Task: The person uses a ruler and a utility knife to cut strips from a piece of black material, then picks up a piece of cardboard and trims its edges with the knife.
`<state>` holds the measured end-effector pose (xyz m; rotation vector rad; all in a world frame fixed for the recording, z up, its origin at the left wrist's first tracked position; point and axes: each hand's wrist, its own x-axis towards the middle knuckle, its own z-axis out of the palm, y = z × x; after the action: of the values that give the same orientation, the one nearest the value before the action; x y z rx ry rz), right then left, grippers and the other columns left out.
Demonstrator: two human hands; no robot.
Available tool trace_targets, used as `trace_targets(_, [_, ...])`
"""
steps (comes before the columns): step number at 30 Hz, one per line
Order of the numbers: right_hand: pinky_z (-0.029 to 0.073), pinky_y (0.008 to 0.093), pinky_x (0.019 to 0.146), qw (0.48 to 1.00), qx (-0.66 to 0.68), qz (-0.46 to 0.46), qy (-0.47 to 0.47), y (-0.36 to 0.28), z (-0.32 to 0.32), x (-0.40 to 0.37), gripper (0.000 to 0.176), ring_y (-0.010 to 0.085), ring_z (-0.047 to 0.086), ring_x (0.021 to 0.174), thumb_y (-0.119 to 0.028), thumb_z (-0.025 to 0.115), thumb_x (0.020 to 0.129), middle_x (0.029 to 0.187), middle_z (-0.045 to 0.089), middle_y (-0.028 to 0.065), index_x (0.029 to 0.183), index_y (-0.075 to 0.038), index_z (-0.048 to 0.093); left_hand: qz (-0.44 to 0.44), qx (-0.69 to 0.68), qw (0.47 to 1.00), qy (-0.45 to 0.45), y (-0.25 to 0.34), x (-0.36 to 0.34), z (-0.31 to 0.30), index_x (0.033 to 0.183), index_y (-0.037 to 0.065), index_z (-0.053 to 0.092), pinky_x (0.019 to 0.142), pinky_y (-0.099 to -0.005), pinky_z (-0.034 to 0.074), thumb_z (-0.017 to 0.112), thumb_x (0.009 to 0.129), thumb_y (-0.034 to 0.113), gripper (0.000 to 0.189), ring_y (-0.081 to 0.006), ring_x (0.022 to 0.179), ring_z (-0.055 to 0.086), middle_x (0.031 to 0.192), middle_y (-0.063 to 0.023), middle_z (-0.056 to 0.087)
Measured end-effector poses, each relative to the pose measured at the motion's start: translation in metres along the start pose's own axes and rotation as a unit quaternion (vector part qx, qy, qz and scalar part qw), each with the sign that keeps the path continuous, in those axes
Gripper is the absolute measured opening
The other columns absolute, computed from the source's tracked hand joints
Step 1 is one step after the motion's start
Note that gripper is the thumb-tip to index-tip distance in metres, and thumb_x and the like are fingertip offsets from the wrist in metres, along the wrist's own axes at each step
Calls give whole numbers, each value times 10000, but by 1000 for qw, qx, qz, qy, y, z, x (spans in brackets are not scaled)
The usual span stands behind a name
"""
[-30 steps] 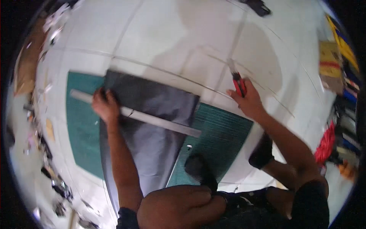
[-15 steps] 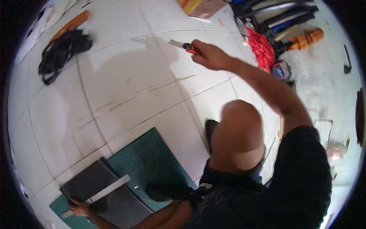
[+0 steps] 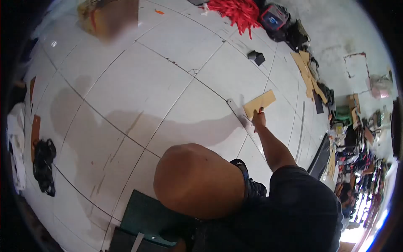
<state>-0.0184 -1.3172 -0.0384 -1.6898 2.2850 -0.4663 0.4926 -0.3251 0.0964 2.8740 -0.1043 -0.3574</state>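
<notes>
Stretched out to the right, my right hand (image 3: 259, 120) is closed around a red-handled utility knife (image 3: 261, 110). It is low over a tan rectangular piece of board (image 3: 265, 101) that lies on the floor tiles. Beside that board, the rounded end of a thin ruler-like strip (image 3: 230, 102) shows. At the bottom edge, a green cutting mat (image 3: 142, 210) is partly covered by a dark sheet (image 3: 119, 240), with a flat grey ruler (image 3: 137, 242) across it. My left hand is out of sight.
A black folded piece (image 3: 256, 57) lies beyond the board. Red strips (image 3: 235, 11) and a dark bag (image 3: 275, 17) are at the far side. Tan strips (image 3: 308, 75) lie by the wall. A black plastic bag (image 3: 44, 168) sits at left. My bare knee (image 3: 197, 178) rises in the middle.
My view has swung to the right. My right hand, still with the utility knife, has come down from over the open floor to the tan board. My left hand has left the view.
</notes>
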Motion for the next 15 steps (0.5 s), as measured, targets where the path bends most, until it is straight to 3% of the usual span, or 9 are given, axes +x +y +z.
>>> trace_targets(1, [538,427,587,996,-81,16,23,-2,-13,3,557,279,706,681,-517,628,879,821,696,187,998,26,649,-3,37,999,-12,27,9,-2,1167,-37,638,867,-456,526,710,875,496,611,-374,1000,623,1133,-235,628])
trace_targets(2, [560,418,639,993,-100,58,-9,10,-10,22,724,280,717,767,-593,689,810,858,700,206,1086,74,631,-9,72,997,-20,64,13,-6,1181,-27,636,906,-455,511,686,891,511,613,-377,1037,609,1162,-234,618])
trace_targets(4, [478,453,1012,974,32,218,-61,-24,-32,13,912,416,571,1201,-602,766,721,1300,555,309,1274,75,507,-33,74,995,-63,107,17,-2,1263,13,603,1027,-468,426,606,934,543,623,-396,1163,547,1259,-216,579])
trace_targets(7, [485,465,1009,959,0,281,-50,-63,-33,12,985,410,516,1243,-583,826,678,1384,467,240,1355,38,470,-18,-6,996,-89,135,14,17,1264,3,597,1030,-497,413,577,949,553,634,-388,1190,525,1269,-224,569])
trace_targets(10, [488,472,999,957,-88,271,-47,-81,-21,20,932,387,518,1233,-542,827,698,1375,476,180,1362,10,476,39,67,990,-116,141,5,28,1276,7,588,1039,-495,411,585,946,547,633,-373,1215,521,1311,-219,546])
trace_targets(11, [492,476,991,956,-92,273,-58,-82,-19,22,894,382,526,1222,-512,825,708,1370,484,168,1354,2,483,-46,36,989,-137,141,4,33,1282,32,591,1056,-484,404,630,923,534,619,-345,1200,541,1330,-211,538])
trace_targets(13, [506,485,969,950,-79,288,-91,-73,-12,33,811,378,549,1192,-442,824,728,1359,505,151,1333,-12,499,-27,-17,993,-113,100,16,59,1280,6,552,972,-433,472,620,963,343,468,-307,1130,589,1234,-190,590])
trace_targets(15, [536,477,916,944,39,309,-111,-78,-17,32,671,352,597,1120,-335,797,762,1297,561,151,1286,-17,522,-51,-72,993,-74,86,0,70,1275,-13,535,939,-390,501,624,973,187,373,-280,1097,615,1208,-183,611])
